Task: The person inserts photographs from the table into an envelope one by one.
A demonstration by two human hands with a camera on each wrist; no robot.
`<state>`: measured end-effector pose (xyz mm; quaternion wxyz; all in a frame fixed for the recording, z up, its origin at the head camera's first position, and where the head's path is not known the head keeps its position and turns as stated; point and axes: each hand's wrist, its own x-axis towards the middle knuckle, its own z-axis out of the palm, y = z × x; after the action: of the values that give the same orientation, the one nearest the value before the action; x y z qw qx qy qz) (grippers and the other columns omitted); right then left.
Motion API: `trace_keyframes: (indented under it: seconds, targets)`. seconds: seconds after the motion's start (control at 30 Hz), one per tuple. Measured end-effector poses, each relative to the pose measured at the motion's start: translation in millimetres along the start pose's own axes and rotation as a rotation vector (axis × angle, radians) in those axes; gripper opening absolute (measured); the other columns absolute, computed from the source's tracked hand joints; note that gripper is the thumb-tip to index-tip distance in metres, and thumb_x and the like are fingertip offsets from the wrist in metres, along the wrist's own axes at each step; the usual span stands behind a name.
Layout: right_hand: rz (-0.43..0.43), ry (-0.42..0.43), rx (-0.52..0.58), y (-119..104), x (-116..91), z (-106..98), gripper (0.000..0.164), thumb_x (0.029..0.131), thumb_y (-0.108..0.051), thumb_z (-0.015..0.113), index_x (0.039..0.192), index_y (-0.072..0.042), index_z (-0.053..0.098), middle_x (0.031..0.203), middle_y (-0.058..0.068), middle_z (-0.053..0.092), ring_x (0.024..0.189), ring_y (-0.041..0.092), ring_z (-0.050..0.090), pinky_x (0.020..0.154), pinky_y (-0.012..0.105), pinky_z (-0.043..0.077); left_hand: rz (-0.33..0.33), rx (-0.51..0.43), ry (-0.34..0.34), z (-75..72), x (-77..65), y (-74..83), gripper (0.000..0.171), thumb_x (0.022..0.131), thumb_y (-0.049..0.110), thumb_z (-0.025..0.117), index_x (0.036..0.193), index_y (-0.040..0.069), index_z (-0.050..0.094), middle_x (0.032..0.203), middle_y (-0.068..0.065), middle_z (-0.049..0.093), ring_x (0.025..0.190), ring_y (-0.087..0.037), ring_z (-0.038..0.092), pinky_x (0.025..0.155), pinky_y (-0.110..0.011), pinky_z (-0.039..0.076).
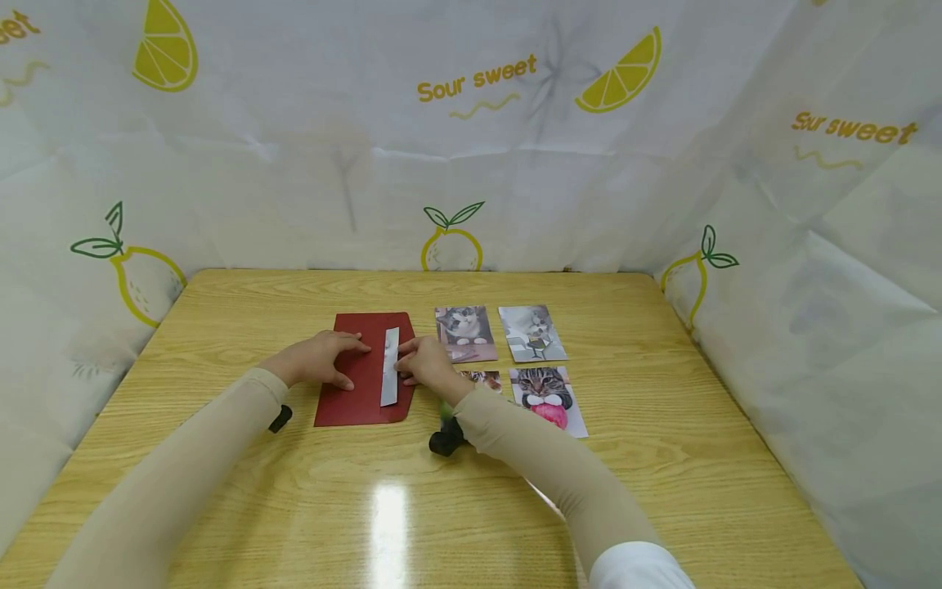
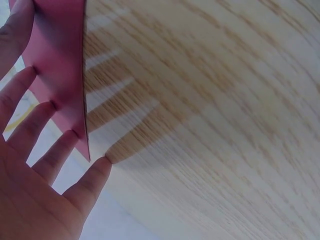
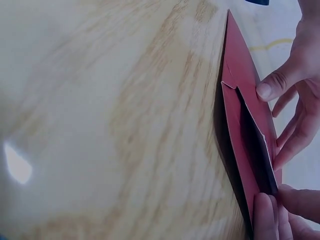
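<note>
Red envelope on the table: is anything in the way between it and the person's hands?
Nothing visible is in the way. The left hand already touches the red envelope, and the right hand pinches its open edge. The photos lie off to the envelope's right, not between it and either hand.

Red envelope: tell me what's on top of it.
The left hand touches the envelope; a pale strip shows on top, with the right hand at its edge. What the hands cover cannot be seen.
</note>
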<state>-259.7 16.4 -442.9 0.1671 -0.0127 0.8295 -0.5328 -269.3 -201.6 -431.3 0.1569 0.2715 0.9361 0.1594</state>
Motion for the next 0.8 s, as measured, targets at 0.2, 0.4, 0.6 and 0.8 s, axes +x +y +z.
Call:
trace_keyframes:
  seconds: [0.2,0.4,0.6,0.8]
  targets:
    - [-0.014,-0.003,-0.027,-0.9,-0.6,4.2,0.029,0.088,-0.003,0.069,0.117,-0.001,0.067,0.092,0.013,0.073,0.068,0.013,0.065,0.056,0.025,0.057,0.008,0.005,0.004,-1.2,-0.9,0.4,0.063,0.08,0.022,0.08,0.134,0.003,0.056,0.147,-0.027,0.039,0.136,-0.046,0.036,0.11,-0.057,0.033]
    - [-0.031,-0.02,-0.089,-0.9,-2.3,5.8,0.029,0.088,-0.006,0.069,0.117,-0.004,0.069,0.092,0.01,0.074,0.069,0.012,0.065,0.055,0.023,0.056,0.009,0.001,0.003,-2.1,-2.2,1.7,0.062,0.08,0.022,0.08,0.134,0.003,0.056,0.147,-0.028,0.039,0.136,-0.046,0.035,0.11,-0.057,0.034]
    - [-0.044,-0.04,-0.11,-0.5,-2.5,5.8,0.032,0.089,-0.007,0.069,0.12,-0.007,0.068,0.109,0.011,0.07,0.075,0.012,0.066,0.057,0.023,0.056,0.004,-0.006,0.001,-3.0,-4.2,4.0,0.062,0.08,0.021,0.08,0.134,0.003,0.056,0.148,-0.028,0.039,0.136,-0.046,0.035,0.11,-0.056,0.034]
    - [-0.035,-0.056,-0.103,-2.1,-2.7,4.9,0.033,0.09,-0.007,0.068,0.122,-0.007,0.068,0.113,0.01,0.07,0.076,0.012,0.067,0.059,0.023,0.057,0.005,-0.005,0.003,-3.1,-3.8,3.5,0.062,0.08,0.022,0.08,0.134,0.003,0.056,0.148,-0.028,0.039,0.136,-0.047,0.035,0.11,-0.057,0.034]
